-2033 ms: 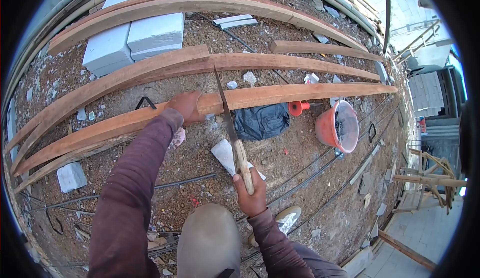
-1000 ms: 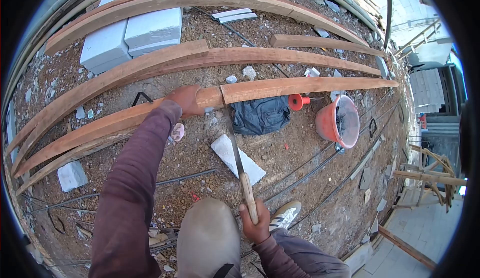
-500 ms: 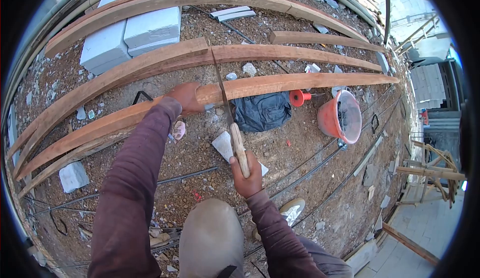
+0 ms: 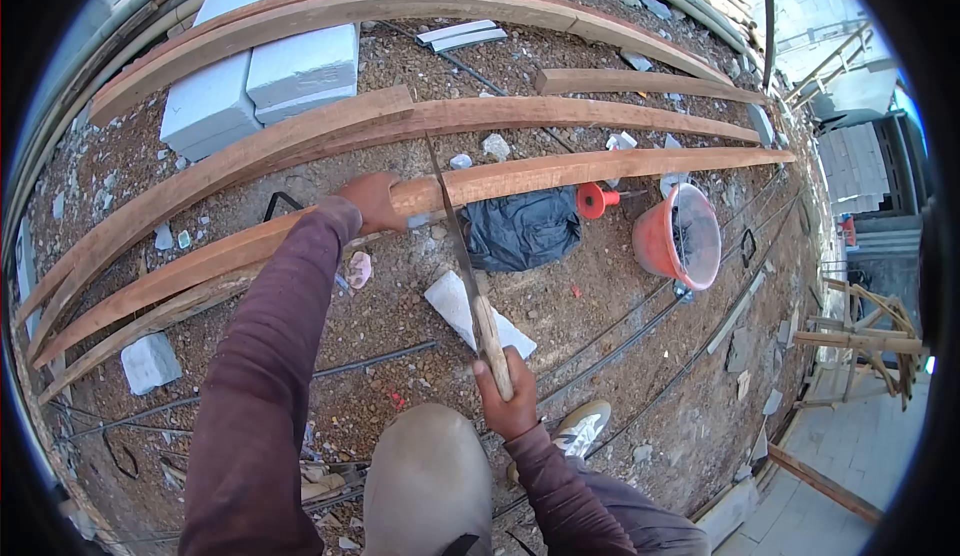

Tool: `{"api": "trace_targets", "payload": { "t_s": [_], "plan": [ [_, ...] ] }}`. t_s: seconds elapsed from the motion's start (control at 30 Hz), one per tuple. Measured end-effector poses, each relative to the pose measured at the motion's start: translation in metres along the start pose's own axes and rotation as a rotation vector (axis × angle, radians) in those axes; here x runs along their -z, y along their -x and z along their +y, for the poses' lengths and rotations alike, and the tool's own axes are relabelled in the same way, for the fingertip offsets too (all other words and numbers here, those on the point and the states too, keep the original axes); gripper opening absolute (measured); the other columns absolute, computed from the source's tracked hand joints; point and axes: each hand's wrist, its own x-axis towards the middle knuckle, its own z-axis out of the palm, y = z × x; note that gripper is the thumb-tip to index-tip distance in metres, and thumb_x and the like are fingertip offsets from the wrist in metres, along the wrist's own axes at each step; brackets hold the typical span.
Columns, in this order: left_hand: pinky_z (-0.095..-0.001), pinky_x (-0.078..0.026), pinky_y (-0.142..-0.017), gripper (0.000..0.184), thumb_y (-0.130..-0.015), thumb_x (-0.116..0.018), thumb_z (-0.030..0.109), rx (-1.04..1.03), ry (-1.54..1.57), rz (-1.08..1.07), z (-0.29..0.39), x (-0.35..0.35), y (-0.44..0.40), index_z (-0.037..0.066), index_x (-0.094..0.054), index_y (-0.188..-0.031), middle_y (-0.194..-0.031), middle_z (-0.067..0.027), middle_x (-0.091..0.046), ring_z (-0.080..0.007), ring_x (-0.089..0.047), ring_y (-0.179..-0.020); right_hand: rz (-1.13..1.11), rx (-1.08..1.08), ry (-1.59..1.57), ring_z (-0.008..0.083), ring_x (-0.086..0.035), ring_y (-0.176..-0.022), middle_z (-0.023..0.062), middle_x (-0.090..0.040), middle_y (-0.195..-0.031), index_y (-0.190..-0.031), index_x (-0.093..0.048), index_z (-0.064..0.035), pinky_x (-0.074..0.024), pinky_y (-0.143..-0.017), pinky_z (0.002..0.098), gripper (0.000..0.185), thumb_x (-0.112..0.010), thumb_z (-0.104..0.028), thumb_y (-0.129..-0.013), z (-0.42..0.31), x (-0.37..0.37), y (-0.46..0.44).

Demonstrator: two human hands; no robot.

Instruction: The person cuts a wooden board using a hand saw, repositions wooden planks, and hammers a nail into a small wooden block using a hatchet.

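My right hand [image 4: 508,393] is closed round the wooden handle of a handsaw [image 4: 455,231]. The saw's blade lies across a long wooden beam [image 4: 540,172], its tip pointing away from me. My left hand [image 4: 372,203] grips the same beam just left of the blade, its fingers partly hidden behind the wood. Below the beam, right of the blade, lies a black plastic bag [image 4: 522,231]. A pale broken block [image 4: 470,308] rests on the ground partly behind the saw handle.
More beams [image 4: 480,114] run across behind, one over white blocks [image 4: 303,66]. To the right stand a red bucket [image 4: 655,236] and a red funnel-shaped piece [image 4: 592,200]. Steel rods [image 4: 610,348] cross the rubble-strewn ground. My knee [image 4: 428,476] is in front.
My right hand has drawn the saw back toward me and slightly right, so its tip sits lower across the beam. My left hand stays on the wood.
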Motion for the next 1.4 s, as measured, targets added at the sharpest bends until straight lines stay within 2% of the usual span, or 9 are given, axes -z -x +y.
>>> {"api": "trace_targets", "payload": {
  "t_s": [0.07, 0.2, 0.3, 0.47, 0.6, 1.0, 1.07, 1.27, 1.4],
  "plan": [
    [-0.0467, -0.055, -0.092, 0.07, -0.061, -0.086, 0.042, -0.019, -0.039, 0.063, -0.008, -0.01, -0.008, 0.001, -0.069, -0.116, -0.106, -0.0248, -0.073, -0.041, -0.071, -0.101, 0.054, 0.083, 0.05, 0.0099, -0.048, -0.066, 0.0008, -0.054, -0.071, -0.094, -0.058, -0.0042, -0.0422, -0.059, 0.032, 0.017, -0.069, -0.016, -0.099, 0.014, 0.014, 0.067],
    [-0.0472, -0.055, -0.091, 0.068, -0.062, -0.086, 0.042, -0.046, -0.023, 0.069, -0.009, -0.01, -0.006, 0.002, -0.069, -0.114, -0.105, -0.0252, -0.073, -0.0408, -0.071, -0.1, 0.072, 0.085, 0.095, 0.0192, -0.051, -0.058, 0.0113, -0.056, -0.068, -0.084, -0.052, -0.0043, -0.0433, -0.056, 0.0391, 0.026, -0.07, -0.016, -0.098, 0.003, 0.006, 0.022],
    [-0.049, -0.055, -0.091, 0.068, -0.063, -0.085, 0.042, 0.026, -0.019, 0.021, -0.008, -0.008, -0.005, 0.002, -0.068, -0.116, -0.11, -0.0247, -0.072, -0.0403, -0.071, -0.102, 0.035, 0.121, 0.039, 0.0178, -0.05, -0.058, 0.0096, -0.053, -0.067, -0.084, -0.053, -0.0041, -0.0429, -0.055, 0.0375, 0.025, -0.07, -0.016, -0.098, -0.009, -0.014, -0.039],
    [-0.0503, -0.053, -0.097, 0.074, -0.066, -0.086, 0.042, -0.043, -0.12, 0.18, -0.006, -0.028, 0.004, 0.003, -0.061, -0.124, -0.119, -0.0232, -0.069, -0.0428, -0.067, -0.11, 0.043, 0.053, 0.044, 0.0131, -0.05, -0.063, 0.0058, -0.052, -0.068, -0.085, -0.055, -0.0044, -0.0433, -0.058, 0.0337, 0.022, -0.071, -0.014, -0.098, -0.026, 0.031, 0.06],
    [-0.0499, -0.05, -0.102, 0.075, -0.069, -0.087, 0.042, -0.074, -0.169, 0.253, -0.005, -0.035, 0.011, 0.005, -0.058, -0.128, -0.125, -0.0223, -0.066, -0.0434, -0.063, -0.118, 0.008, -0.006, 0.047, 0.0129, -0.045, -0.062, 0.0064, -0.048, -0.067, -0.085, -0.052, -0.0038, -0.0408, -0.057, 0.0341, 0.025, -0.071, -0.015, -0.098, -0.035, 0.021, 0.023],
    [-0.0482, -0.051, -0.101, 0.072, -0.067, -0.088, 0.039, -0.075, -0.128, 0.248, -0.006, -0.034, 0.008, 0.004, -0.062, -0.124, -0.121, -0.0222, -0.068, -0.0427, -0.064, -0.114, 0.023, -0.009, 0.063, 0.0091, -0.045, -0.066, 0.0013, -0.051, -0.07, -0.089, -0.057, -0.0036, -0.0405, -0.058, 0.031, 0.022, -0.07, -0.018, -0.099, -0.032, 0.02, 0.03],
    [-0.0482, -0.052, -0.098, 0.071, -0.066, -0.088, 0.039, -0.054, -0.087, 0.216, -0.001, -0.032, 0.008, 0.003, -0.062, -0.122, -0.117, -0.0233, -0.069, -0.0435, -0.066, -0.111, 0.056, 0.104, -0.057, 0.0127, -0.044, -0.062, 0.0065, -0.048, -0.066, -0.085, -0.052, -0.0041, -0.0393, -0.055, 0.0359, 0.027, -0.07, -0.018, -0.099, -0.023, -0.014, -0.038],
    [-0.0483, -0.053, -0.098, 0.07, -0.066, -0.086, 0.038, -0.054, -0.09, 0.184, -0.011, -0.03, -0.002, 0.003, -0.062, -0.122, -0.115, -0.0232, -0.07, -0.0425, -0.067, -0.108, 0.046, 0.014, 0.009, 0.0139, -0.051, -0.062, 0.0084, -0.052, -0.067, -0.088, -0.056, -0.0025, -0.0425, -0.057, 0.0347, 0.024, -0.071, -0.018, -0.099, -0.027, 0.03, 0.074],
    [-0.0485, -0.053, -0.099, 0.068, -0.066, -0.085, 0.039, -0.048, -0.093, 0.191, -0.007, -0.029, 0.003, 0.004, -0.063, -0.121, -0.116, -0.0227, -0.07, -0.0422, -0.067, -0.109, 0.048, 0.074, 0.079, 0.0141, -0.05, -0.062, 0.0076, -0.052, -0.068, -0.088, -0.056, -0.0032, -0.042, -0.057, 0.0351, 0.024, -0.071, -0.019, -0.098, -0.02, 0.014, 0.02]
  ]
}}
